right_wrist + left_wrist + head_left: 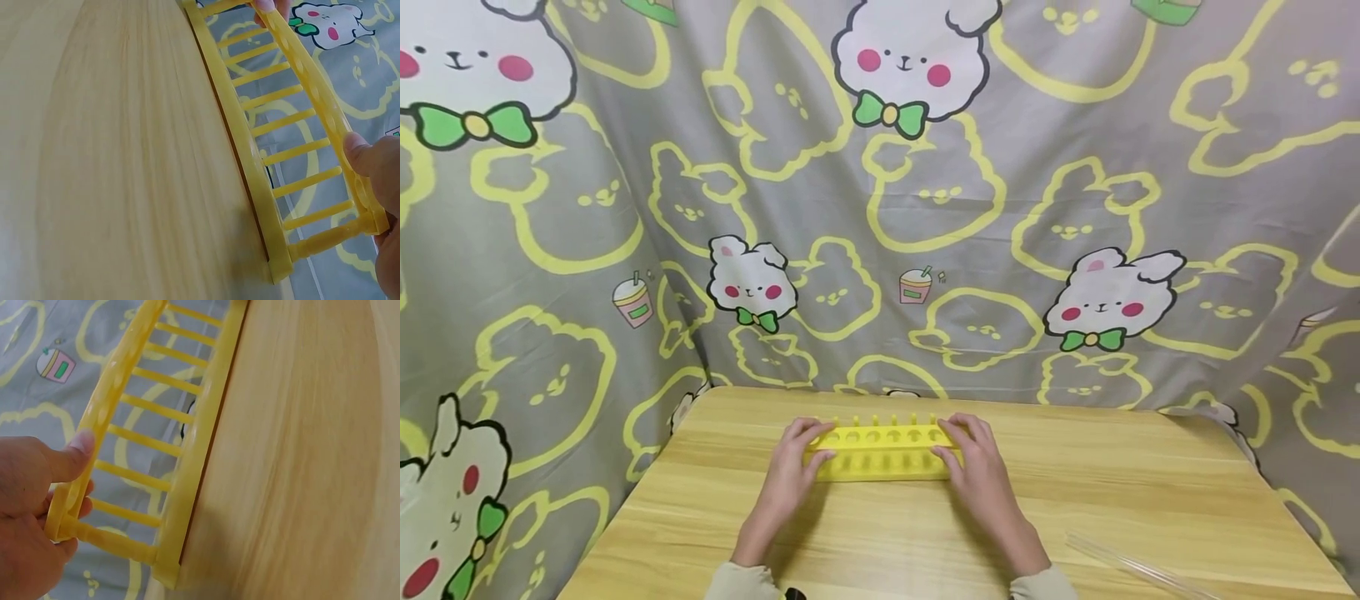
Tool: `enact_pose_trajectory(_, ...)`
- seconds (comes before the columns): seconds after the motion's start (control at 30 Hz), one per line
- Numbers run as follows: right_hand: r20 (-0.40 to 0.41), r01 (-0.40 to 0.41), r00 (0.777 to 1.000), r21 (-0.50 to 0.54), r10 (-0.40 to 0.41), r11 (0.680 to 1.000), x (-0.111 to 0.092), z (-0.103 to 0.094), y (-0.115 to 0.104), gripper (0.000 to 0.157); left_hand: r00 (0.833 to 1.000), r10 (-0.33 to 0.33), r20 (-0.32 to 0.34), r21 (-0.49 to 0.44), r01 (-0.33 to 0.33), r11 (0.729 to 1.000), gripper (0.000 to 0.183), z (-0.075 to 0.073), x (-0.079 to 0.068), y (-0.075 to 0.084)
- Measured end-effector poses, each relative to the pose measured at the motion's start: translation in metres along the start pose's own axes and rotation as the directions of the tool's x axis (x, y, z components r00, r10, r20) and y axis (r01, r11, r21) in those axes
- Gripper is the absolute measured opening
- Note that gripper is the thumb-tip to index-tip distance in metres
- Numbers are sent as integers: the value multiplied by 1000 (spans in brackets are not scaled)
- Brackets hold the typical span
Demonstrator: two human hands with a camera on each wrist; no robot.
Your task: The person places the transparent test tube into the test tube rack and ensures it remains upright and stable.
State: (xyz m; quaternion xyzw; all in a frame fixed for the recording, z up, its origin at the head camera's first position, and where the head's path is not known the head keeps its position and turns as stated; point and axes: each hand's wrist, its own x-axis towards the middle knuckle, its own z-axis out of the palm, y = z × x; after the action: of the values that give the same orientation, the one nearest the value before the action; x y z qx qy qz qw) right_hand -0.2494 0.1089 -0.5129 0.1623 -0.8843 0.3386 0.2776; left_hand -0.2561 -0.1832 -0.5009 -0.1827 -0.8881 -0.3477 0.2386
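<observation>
A yellow plastic test tube rack (883,476) stands upright on the wooden table, with a row of round holes along its top and a row of pegs behind. My left hand (792,467) grips the left end of its top bar, thumb (80,445) on the near side and fingers behind. At the other end my right hand (979,467) holds the same bar, its thumb (357,150) pressed on the near side. In both wrist views the rack's base (197,447) lies along the tabletop. The fingers behind the bar are partly hidden.
A clear glass or plastic tube (1138,567) lies on the table (1112,475) at the front right. Near the front edge, by the left sleeve, a small black object (794,594) shows in part. A grey patterned curtain (850,208) hangs behind the table.
</observation>
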Motion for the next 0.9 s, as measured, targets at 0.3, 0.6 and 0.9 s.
enact_pose_trajectory(0.3,-16,-4,1000,3,4,1000,-5,-7,4,43,1000,27,0,10,-27,1000,39,4,2,8)
enact_pose_trajectory(0.6,-21,-11,1000,-25,10,1000,-10,-15,8,44,998,58,-11,3,-58,998,40,12,4,11)
enact_pose_trajectory(0.9,-35,0,999,-17,0,1000,-13,-24,14,44,998,59,25,-13,-58,998,40,16,8,18)
